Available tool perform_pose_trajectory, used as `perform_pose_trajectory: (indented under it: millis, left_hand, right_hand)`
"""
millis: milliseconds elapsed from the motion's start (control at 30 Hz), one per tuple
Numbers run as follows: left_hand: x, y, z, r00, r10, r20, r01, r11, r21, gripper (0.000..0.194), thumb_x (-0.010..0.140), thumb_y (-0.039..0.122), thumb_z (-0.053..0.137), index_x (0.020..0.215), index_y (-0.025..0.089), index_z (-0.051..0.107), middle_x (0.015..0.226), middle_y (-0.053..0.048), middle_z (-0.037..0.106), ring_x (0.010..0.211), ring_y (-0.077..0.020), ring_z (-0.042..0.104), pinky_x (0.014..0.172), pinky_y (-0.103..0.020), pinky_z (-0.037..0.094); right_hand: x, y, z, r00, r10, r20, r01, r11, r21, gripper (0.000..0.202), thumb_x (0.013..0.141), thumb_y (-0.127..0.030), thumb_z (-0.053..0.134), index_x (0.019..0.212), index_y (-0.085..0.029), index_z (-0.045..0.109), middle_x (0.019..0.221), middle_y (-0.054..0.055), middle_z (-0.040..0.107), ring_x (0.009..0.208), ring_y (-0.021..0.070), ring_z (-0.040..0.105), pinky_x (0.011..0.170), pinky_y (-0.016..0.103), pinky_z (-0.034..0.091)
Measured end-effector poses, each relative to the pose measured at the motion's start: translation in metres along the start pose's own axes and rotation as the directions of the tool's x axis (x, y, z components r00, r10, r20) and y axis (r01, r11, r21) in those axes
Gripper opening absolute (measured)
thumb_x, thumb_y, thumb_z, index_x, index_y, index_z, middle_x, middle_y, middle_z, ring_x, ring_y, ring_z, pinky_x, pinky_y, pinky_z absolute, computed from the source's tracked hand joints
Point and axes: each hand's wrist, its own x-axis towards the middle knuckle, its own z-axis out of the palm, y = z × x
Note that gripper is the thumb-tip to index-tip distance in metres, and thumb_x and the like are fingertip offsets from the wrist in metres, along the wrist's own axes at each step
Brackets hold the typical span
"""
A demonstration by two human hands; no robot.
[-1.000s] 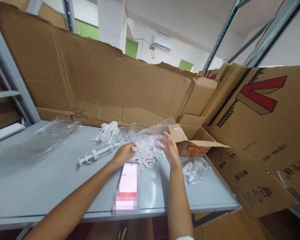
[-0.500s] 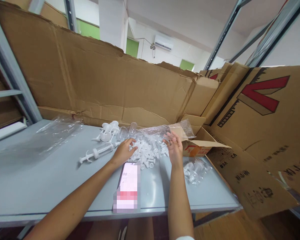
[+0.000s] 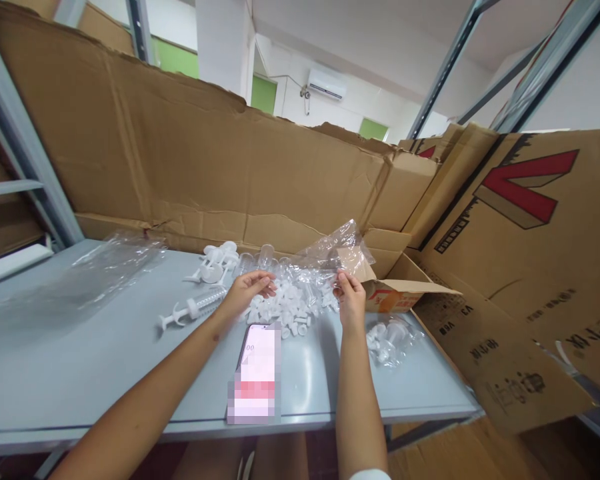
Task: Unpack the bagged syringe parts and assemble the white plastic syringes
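Observation:
My right hand (image 3: 350, 298) is closed in a pinch on the edge of a clear plastic bag (image 3: 337, 245), which stands up crumpled above it. My left hand (image 3: 253, 291) hovers at the left of the heap, thumb and fingers pressed together; what they hold, if anything, I cannot make out. Between and below the hands lies a heap of small white plastic parts (image 3: 285, 310). To the left of my left hand is a large clear syringe with a white handle (image 3: 193, 309). Behind it sit several white handle pieces (image 3: 215, 261) and clear barrels (image 3: 267, 256).
A phone (image 3: 260, 360) lies near the table's front edge. A bag of white and clear parts (image 3: 393, 340) lies at right, below an open cardboard box (image 3: 397, 297). A flat clear plastic sheet (image 3: 95, 270) covers the left side. Tall cardboard (image 3: 255, 167) walls the back.
My right hand has turned and closed on the plastic bag, whose top has risen and shifted left. My left hand's fingers have drawn together, and the hand moved slightly.

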Motion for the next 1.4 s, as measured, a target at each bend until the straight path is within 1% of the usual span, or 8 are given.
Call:
perform_pose_trajectory:
  millis: [100, 267, 567, 733, 833, 967, 1167, 1400]
  left_hand:
    - [-0.002, 0.009, -0.006, 0.986, -0.058, 0.153, 0.055, 0.998, 0.024, 0.044, 0.07, 0.048, 0.058, 0.097, 0.013, 0.061, 0.086, -0.011, 0.067, 0.075, -0.0193, 0.063, 0.067, -0.03, 0.047]
    - [-0.001, 0.01, -0.009, 0.997, -0.014, 0.077, 0.013, 1.0, 0.01, 0.058, 0.07, 0.056, 0.053, 0.11, 0.015, 0.053, 0.098, -0.012, 0.063, 0.076, -0.0184, 0.062, 0.066, -0.028, 0.046]
    - [-0.002, 0.013, 0.002, 0.998, -0.004, -0.069, 0.006, 1.0, 0.025, 0.034, 0.067, 0.045, 0.061, 0.081, 0.014, 0.055, 0.057, 0.002, 0.053, 0.048, -0.0087, 0.048, 0.046, -0.021, 0.038]
    - [0.0, 0.004, 0.0, 0.999, -0.049, -0.023, 0.051, 0.992, 0.114, 0.033, 0.066, 0.044, 0.061, 0.076, 0.014, 0.054, 0.057, 0.001, 0.056, 0.047, -0.0099, 0.051, 0.047, -0.022, 0.038]
    - [0.003, -0.003, -0.003, 0.998, -0.059, 0.002, 0.058, 0.984, 0.167, 0.035, 0.065, 0.046, 0.061, 0.077, 0.014, 0.055, 0.059, 0.0, 0.058, 0.048, -0.0113, 0.053, 0.046, -0.022, 0.037]
    - [0.005, -0.006, -0.004, 0.998, -0.048, -0.038, 0.054, 0.984, 0.17, 0.042, 0.063, 0.048, 0.062, 0.085, 0.014, 0.055, 0.062, -0.001, 0.06, 0.051, -0.0126, 0.055, 0.048, -0.023, 0.038]
    - [0.004, -0.001, -0.003, 0.988, 0.023, -0.152, -0.005, 0.993, 0.12, 0.037, 0.064, 0.05, 0.061, 0.075, 0.015, 0.053, 0.062, 0.0, 0.057, 0.055, -0.0113, 0.053, 0.051, -0.022, 0.04]
    - [0.006, -0.006, -0.003, 0.987, 0.043, -0.152, -0.019, 0.988, 0.152, 0.032, 0.063, 0.045, 0.063, 0.065, 0.014, 0.054, 0.055, 0.002, 0.054, 0.051, -0.009, 0.048, 0.051, -0.021, 0.038]
  right_hand:
    - [0.002, 0.0, -0.003, 1.0, 0.023, -0.022, -0.022, 1.0, 0.018, 0.028, 0.061, -0.033, 0.07, 0.085, -0.017, 0.065, 0.069, -0.001, 0.06, 0.054, 0.0076, 0.051, 0.046, 0.02, 0.038]
    - [-0.007, -0.003, 0.003, 0.977, 0.139, 0.164, -0.128, 0.989, -0.073, 0.04, 0.061, -0.028, 0.068, 0.1, -0.022, 0.06, 0.062, -0.004, 0.057, 0.048, 0.0067, 0.045, 0.042, 0.019, 0.034]
    - [-0.028, 0.0, 0.027, 0.762, 0.339, 0.552, -0.206, 0.935, -0.29, 0.054, 0.06, -0.029, 0.069, 0.112, -0.024, 0.053, 0.069, -0.002, 0.061, 0.047, 0.0084, 0.049, 0.04, 0.02, 0.035]
    - [-0.022, 0.011, 0.03, 0.913, 0.252, 0.319, -0.182, 0.955, -0.234, 0.026, 0.065, -0.041, 0.064, 0.077, -0.017, 0.061, 0.06, -0.002, 0.057, 0.043, 0.0065, 0.046, 0.039, 0.02, 0.029]
    - [-0.017, 0.018, 0.028, 0.955, 0.203, 0.217, -0.153, 0.962, -0.226, 0.024, 0.061, -0.038, 0.067, 0.065, -0.015, 0.059, 0.052, -0.003, 0.052, 0.04, 0.0054, 0.04, 0.039, 0.02, 0.026]
    - [-0.016, 0.02, 0.026, 0.949, 0.212, 0.233, -0.157, 0.959, -0.234, 0.024, 0.06, -0.038, 0.067, 0.065, -0.016, 0.06, 0.052, -0.003, 0.053, 0.041, 0.0065, 0.042, 0.04, 0.021, 0.026]
    - [-0.021, 0.016, 0.029, 0.846, 0.316, 0.429, -0.184, 0.929, -0.322, 0.028, 0.062, -0.041, 0.067, 0.075, -0.018, 0.062, 0.061, 0.0, 0.059, 0.047, 0.0093, 0.051, 0.042, 0.021, 0.029]
    - [-0.02, 0.021, 0.032, 0.943, 0.191, 0.272, -0.124, 0.962, -0.244, 0.025, 0.064, -0.038, 0.066, 0.062, -0.017, 0.054, 0.054, -0.004, 0.053, 0.042, 0.0057, 0.04, 0.043, 0.021, 0.027]
